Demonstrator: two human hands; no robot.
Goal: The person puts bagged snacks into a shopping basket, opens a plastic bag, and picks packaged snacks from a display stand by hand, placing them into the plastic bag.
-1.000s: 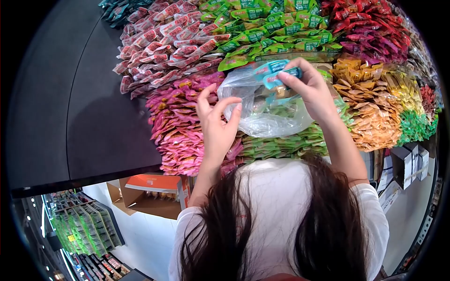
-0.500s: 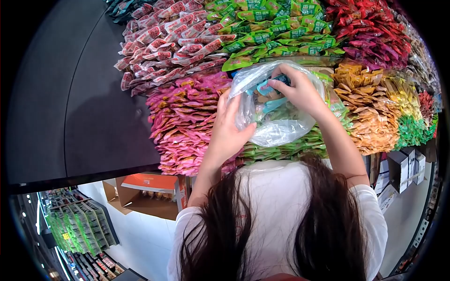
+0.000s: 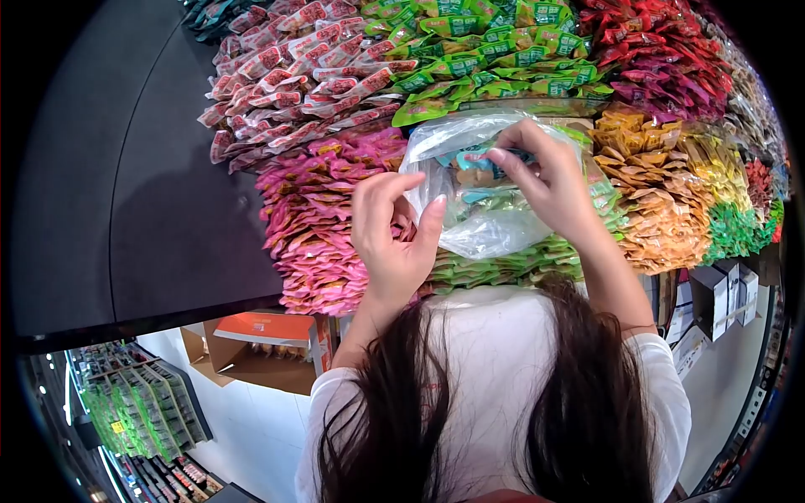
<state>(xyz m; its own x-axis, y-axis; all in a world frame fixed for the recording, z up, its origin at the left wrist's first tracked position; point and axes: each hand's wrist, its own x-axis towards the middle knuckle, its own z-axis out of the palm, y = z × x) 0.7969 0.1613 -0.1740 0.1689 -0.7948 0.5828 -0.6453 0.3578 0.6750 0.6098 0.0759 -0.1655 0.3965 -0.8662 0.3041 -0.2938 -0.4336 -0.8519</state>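
Note:
A clear plastic bag (image 3: 503, 235) lies mouth-up on the piled snack packets, with light-blue snack packets (image 3: 480, 194) visible inside. My right hand (image 3: 549, 176) reaches over the bag's mouth, thumb and forefinger pinched together at the corner of a blue packet; its other fingers are curled and partly hidden. At the bag's left edge, my left hand (image 3: 390, 235) has thumb and fingers spread apart, with nothing between them. Pink snack packets (image 3: 323, 226) lie under and beside this hand. Green packets (image 3: 503, 267) show below the bag.
Red-and-white packets (image 3: 293, 84), bright green packets (image 3: 495, 54), red packets (image 3: 662, 50) and orange packets (image 3: 667, 193) fill the display around the bag. A dark counter (image 3: 193, 218) extends on the left. Below stand an open cardboard box (image 3: 268, 356) and a green-stocked rack (image 3: 138, 402).
My left hand has come off the bag's left rim and moved left, its fingers opening. My right hand has shifted slightly down and right, remaining over the bag's mouth.

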